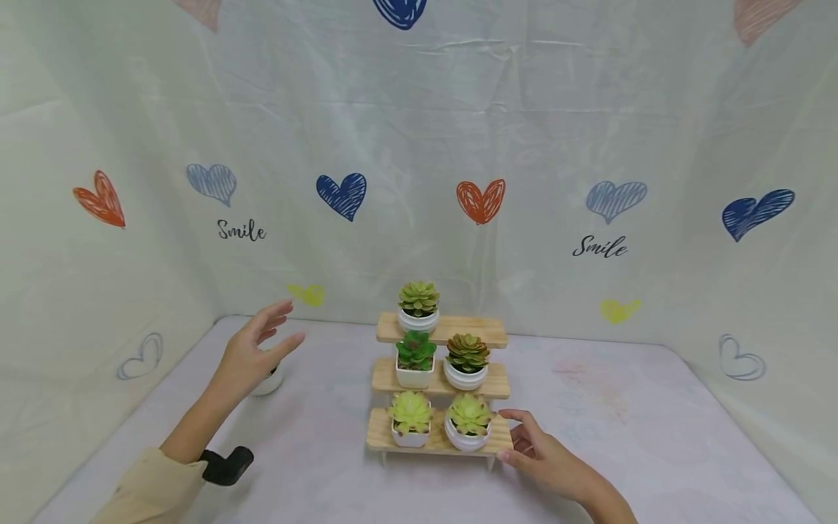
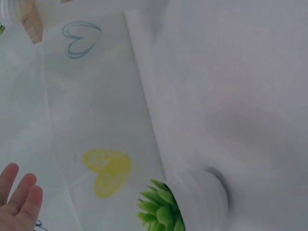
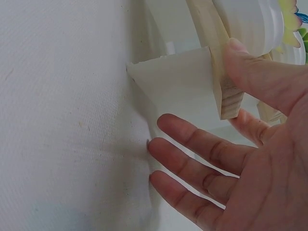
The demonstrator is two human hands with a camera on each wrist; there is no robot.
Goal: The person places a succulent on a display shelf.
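Note:
My left hand (image 1: 252,356) is raised with fingers and thumb spread apart, holding nothing. Behind and below it, a green potted succulent (image 2: 204,202) stands on the table, mostly hidden by the hand in the head view. My right hand (image 1: 550,458) pinches the right end of the lowest board of a three-tier wooden plant stand (image 1: 471,327), thumb at the front edge and index finger at the back; its other fingers extend beside the white support (image 3: 178,77). The stand holds several potted succulents: one on top (image 1: 419,297), a dark green and a reddish one (image 1: 468,353) mid-tier, two pale green below (image 1: 411,413).
The table (image 1: 314,451) has a pale cloth and meets a white backdrop (image 1: 419,124) printed with hearts and "Smile" lettering. White curtain sides rise at left and right. A black band (image 1: 225,466) circles the left wrist over a beige sleeve (image 1: 153,487).

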